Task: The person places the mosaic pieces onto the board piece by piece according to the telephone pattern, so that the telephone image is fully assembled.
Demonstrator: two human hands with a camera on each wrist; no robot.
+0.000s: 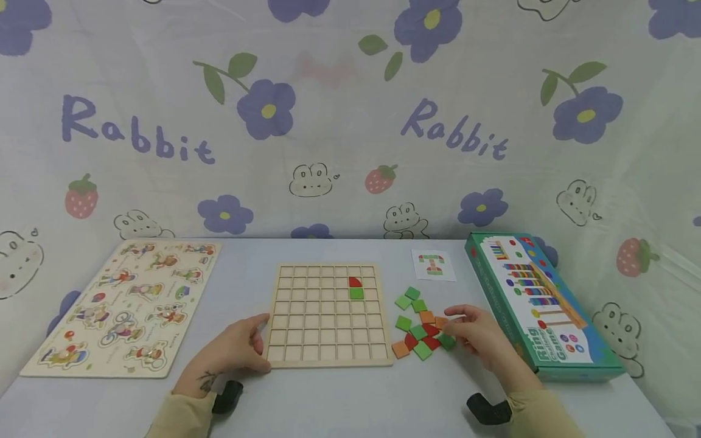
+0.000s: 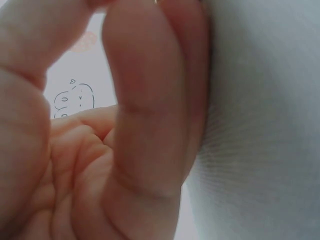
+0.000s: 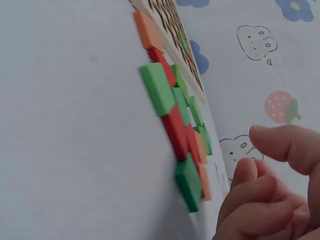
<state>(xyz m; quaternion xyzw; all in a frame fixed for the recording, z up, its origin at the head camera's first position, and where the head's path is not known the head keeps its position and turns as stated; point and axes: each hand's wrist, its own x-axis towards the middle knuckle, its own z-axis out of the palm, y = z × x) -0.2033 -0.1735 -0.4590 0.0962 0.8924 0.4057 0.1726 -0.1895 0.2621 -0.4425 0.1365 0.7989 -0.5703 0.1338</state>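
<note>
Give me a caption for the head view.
Left hand at the edge of a grid board bearing two tiles; right hand by loose coloured tiles.

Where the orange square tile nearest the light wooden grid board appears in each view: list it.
Head: orange tile low, right of centre, by the near right corner of the board.
Left wrist: not in it.
Right wrist: near the top, just left of centre, beside the board.
Shared landmark: white rabbit-print cloth backdrop.
</note>
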